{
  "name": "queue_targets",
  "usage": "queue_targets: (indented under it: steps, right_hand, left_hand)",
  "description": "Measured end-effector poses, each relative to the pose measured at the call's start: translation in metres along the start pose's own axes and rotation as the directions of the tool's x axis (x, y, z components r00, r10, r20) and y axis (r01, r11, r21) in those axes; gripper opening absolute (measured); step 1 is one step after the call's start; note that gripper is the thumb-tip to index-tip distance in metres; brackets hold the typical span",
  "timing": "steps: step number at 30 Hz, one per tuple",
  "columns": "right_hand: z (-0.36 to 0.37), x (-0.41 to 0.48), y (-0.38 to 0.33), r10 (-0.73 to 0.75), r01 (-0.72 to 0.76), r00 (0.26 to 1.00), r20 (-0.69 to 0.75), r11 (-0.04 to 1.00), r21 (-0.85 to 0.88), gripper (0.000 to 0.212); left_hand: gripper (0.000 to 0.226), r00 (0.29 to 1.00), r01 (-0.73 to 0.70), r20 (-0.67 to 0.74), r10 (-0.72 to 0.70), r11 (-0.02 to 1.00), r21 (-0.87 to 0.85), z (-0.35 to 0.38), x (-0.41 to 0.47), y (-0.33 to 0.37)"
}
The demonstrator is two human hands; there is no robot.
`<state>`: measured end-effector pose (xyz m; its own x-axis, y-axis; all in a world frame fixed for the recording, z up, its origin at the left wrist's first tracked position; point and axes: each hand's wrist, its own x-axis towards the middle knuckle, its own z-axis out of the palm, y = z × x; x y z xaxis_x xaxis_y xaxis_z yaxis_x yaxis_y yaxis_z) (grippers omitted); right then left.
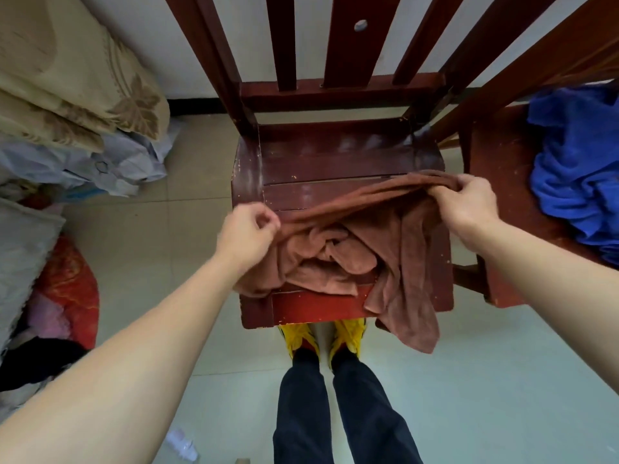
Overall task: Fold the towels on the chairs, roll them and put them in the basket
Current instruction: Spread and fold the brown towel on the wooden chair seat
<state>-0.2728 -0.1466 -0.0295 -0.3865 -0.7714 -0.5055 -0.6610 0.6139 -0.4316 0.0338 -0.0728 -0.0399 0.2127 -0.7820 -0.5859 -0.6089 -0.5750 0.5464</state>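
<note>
Left forearm (117, 380) fills the lower left corner and reaches up toward the seat.

Far left: pile of beige leaf-patterned bedding (67, 72) over pale grey-blue cloth, on the tiled floor (144, 236). Below it, a red patterned fabric (70, 289).

Left hand (246, 234): fingers curled, thumb and forefinger pinching the left end of the brown towel (355, 252) along its upper edge, at the left rim of the seat.

Brown towel: crumpled on the front half of the dark red wooden chair (301, 169). Its upper edge is drawn into a taut band between the two hands. One corner hangs over the front right edge of the seat.

Under the seat's front edge: toes of two yellow shoes (348, 336), with dark trouser legs (335, 413) below them.

Right hand (470, 204): fingers clenched round the bunched right end of the same edge, near the seat's right rim.

Further right: second red wooden chair (495, 202), just beside the first. Blue towel (576, 182) lies in a loose heap on its seat; neither hand touches it.
</note>
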Motion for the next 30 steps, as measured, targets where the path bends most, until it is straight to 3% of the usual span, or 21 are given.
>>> queue_targets:
  steps: [2, 4, 7, 9, 11, 13, 15, 17, 19, 22, 26, 29, 30]
  right_hand:
    - [0.000, -0.002, 0.009, -0.024, 0.014, 0.999, -0.031, 0.962, -0.272, 0.036]
    - [0.005, -0.008, 0.009, -0.206, 0.182, 0.979, -0.002, 0.870, -0.459, 0.053]
    - [0.025, -0.020, -0.007, -0.485, 0.485, 0.865, 0.130, 0.738, -0.469, 0.065]
    - [0.041, -0.025, -0.020, -0.498, 0.554, 0.831, 0.247, 0.704, -0.445, 0.072]
    - [0.055, -0.025, -0.025, -0.423, 0.549, 0.834, 0.355, 0.701, -0.455, 0.081]
    - [0.061, -0.024, -0.021, -0.350, 0.523, 0.848, 0.398, 0.673, -0.523, 0.080]
    - [0.062, -0.022, -0.009, -0.339, 0.496, 0.867, 0.366, 0.660, -0.564, 0.060]
    - [0.056, -0.020, 0.010, -0.296, 0.413, 0.908, 0.295, 0.746, -0.522, 0.035]
    - [0.045, -0.019, 0.031, -0.186, 0.266, 0.959, 0.216, 0.856, -0.444, 0.020]
    - [0.028, -0.028, 0.062, -0.045, 0.115, 0.982, 0.185, 0.914, -0.390, 0.017]
    - [0.025, -0.051, 0.078, -0.030, 0.171, 0.938, 0.344, 0.905, -0.389, 0.021]
    - [0.034, -0.058, 0.055, -0.055, 0.238, 0.879, 0.474, 0.912, -0.335, 0.025]
    - [0.037, -0.058, 0.043, -0.060, 0.254, 0.869, 0.491, 0.906, -0.338, 0.032]
  left_hand:
    - [0.008, 0.984, -0.055, -0.171, 0.040, 0.995, -0.080, -0.006, 0.017, 0.014]
    - [0.010, 0.954, -0.080, -0.295, 0.048, 0.992, -0.098, -0.011, 0.031, 0.025]
    - [0.012, 0.896, 0.012, -0.437, -0.075, 0.989, -0.146, -0.008, 0.032, 0.022]
    - [0.010, 0.858, 0.174, -0.457, -0.235, 0.969, -0.173, 0.008, 0.014, 0.008]
    - [0.022, 0.835, 0.382, -0.322, -0.446, 0.891, -0.245, 0.033, -0.012, -0.012]
    - [0.041, 0.803, 0.571, -0.016, -0.596, 0.775, -0.271, 0.058, -0.039, -0.023]
    - [0.056, 0.727, 0.686, 0.253, -0.638, 0.684, -0.248, 0.077, -0.052, -0.029]
    - [0.047, 0.695, 0.718, 0.314, -0.647, 0.633, -0.288, 0.089, -0.050, -0.028]
    - [0.028, 0.739, 0.672, 0.251, -0.626, 0.655, -0.345, 0.092, -0.038, -0.024]
    - [0.017, 0.810, 0.539, -0.015, -0.587, 0.754, -0.376, 0.071, -0.015, -0.025]
    - [0.020, 0.760, 0.433, -0.355, -0.544, 0.832, -0.348, 0.018, 0.011, -0.038]
    - [0.012, 0.731, 0.373, -0.461, -0.502, 0.861, -0.346, -0.002, 0.018, -0.039]
    - [0.020, 0.714, 0.386, -0.470, -0.519, 0.852, -0.355, -0.002, 0.016, -0.039]
